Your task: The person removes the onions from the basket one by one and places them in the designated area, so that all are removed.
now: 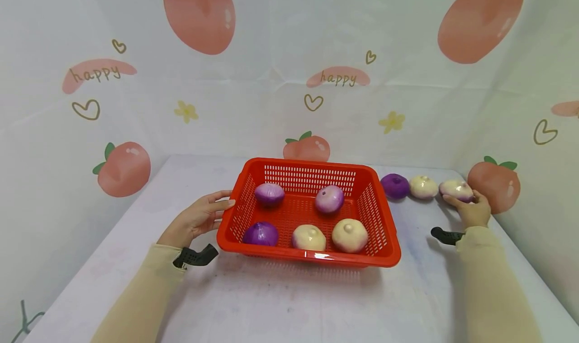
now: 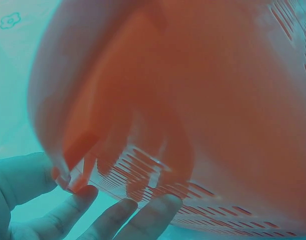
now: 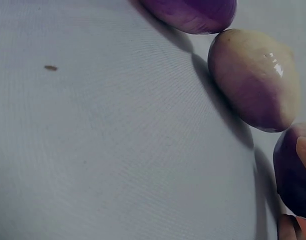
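Note:
A red plastic basket (image 1: 312, 260) with slotted walls stands mid-table, holding several onions: a deep purple one (image 1: 261, 234), two pale-topped ones at the front, and two purple-white ones behind. My left hand (image 1: 199, 217) grips its left rim, the thumb over the edge and the fingers against the outer wall. At the far right, my right hand (image 1: 475, 210) holds a cream-and-purple onion (image 1: 454, 188) between thumb and fingers. That onion is the last of a row of three on the table; in the right wrist view only part of it (image 3: 292, 175) shows beside the fingertips.
Beside the held onion sit a cream one (image 1: 423, 188) and a dark purple one (image 1: 395, 186), close to the basket's right side. A printed cloth (image 1: 253, 117) hangs behind and around the white table (image 1: 289, 308). Black wrist mounts (image 1: 196, 256) stick out from both sleeves.

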Tool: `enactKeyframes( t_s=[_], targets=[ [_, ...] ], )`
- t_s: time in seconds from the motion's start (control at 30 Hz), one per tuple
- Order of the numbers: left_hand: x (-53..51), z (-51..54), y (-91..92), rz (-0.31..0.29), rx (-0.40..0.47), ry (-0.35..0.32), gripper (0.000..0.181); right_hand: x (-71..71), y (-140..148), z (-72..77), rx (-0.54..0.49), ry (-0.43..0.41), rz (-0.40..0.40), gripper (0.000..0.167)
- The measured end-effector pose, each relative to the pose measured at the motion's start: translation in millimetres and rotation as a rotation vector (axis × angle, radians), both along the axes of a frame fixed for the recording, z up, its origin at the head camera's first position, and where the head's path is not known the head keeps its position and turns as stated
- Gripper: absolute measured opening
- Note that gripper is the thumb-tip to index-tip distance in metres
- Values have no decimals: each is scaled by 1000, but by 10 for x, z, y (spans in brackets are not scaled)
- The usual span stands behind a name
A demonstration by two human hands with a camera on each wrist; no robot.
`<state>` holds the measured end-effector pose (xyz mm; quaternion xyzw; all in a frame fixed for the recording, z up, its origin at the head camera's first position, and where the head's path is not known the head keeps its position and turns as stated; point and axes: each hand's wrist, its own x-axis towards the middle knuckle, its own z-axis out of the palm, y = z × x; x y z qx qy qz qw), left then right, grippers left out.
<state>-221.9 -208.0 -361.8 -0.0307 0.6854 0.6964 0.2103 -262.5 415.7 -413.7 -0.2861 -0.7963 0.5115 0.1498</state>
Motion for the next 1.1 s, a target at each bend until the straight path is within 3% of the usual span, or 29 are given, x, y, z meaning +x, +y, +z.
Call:
enactKeyframes(
  t_s=[0.37, 1.1],
  targets=[
    [9, 17, 7, -3, 3, -3, 65, 46, -80, 55, 20, -26, -2, 83],
    [24, 19, 4, 13, -15, -2, 68, 21, -3, 37, 58, -52, 78, 87]
  ],
)
